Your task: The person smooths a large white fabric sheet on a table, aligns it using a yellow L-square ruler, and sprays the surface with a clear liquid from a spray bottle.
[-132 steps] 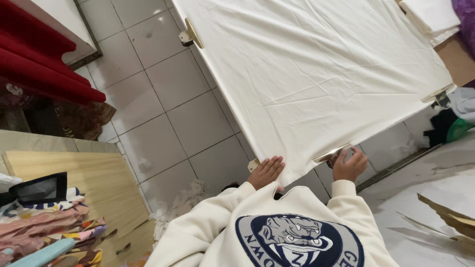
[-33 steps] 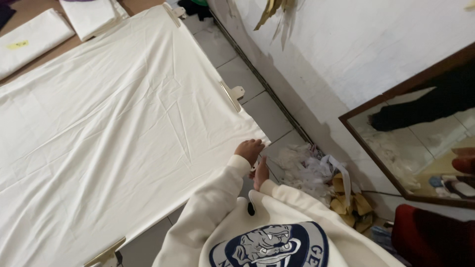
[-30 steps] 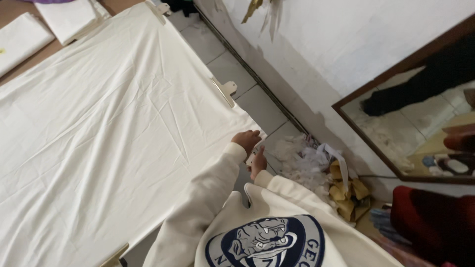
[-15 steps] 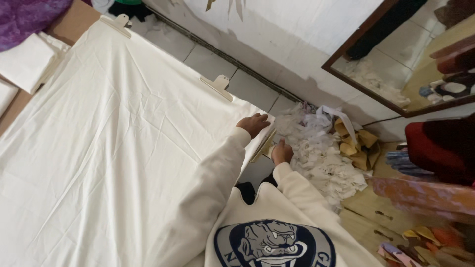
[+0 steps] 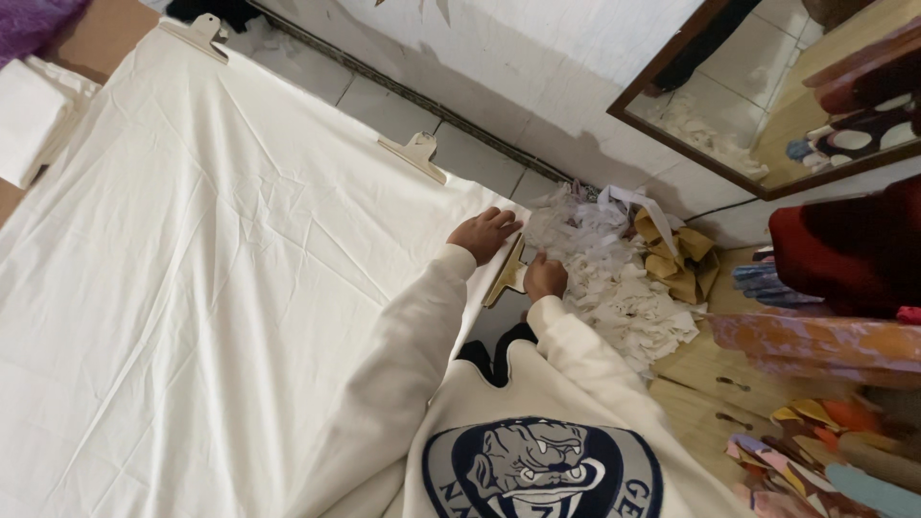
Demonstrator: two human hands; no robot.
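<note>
White cloth (image 5: 211,288): spread flat over the surface, edges pinned by metal clips (image 5: 414,153). My left hand (image 5: 483,233): palm down, fingers spread open, pressing the cloth's near corner. My right hand (image 5: 544,276): fingers curled around a brass-coloured clip (image 5: 506,275) at that corner's edge. Heap of white fabric scraps (image 5: 624,288): on the floor just beside my right hand. Framed mirror (image 5: 767,115): leaning against the wall.
</note>
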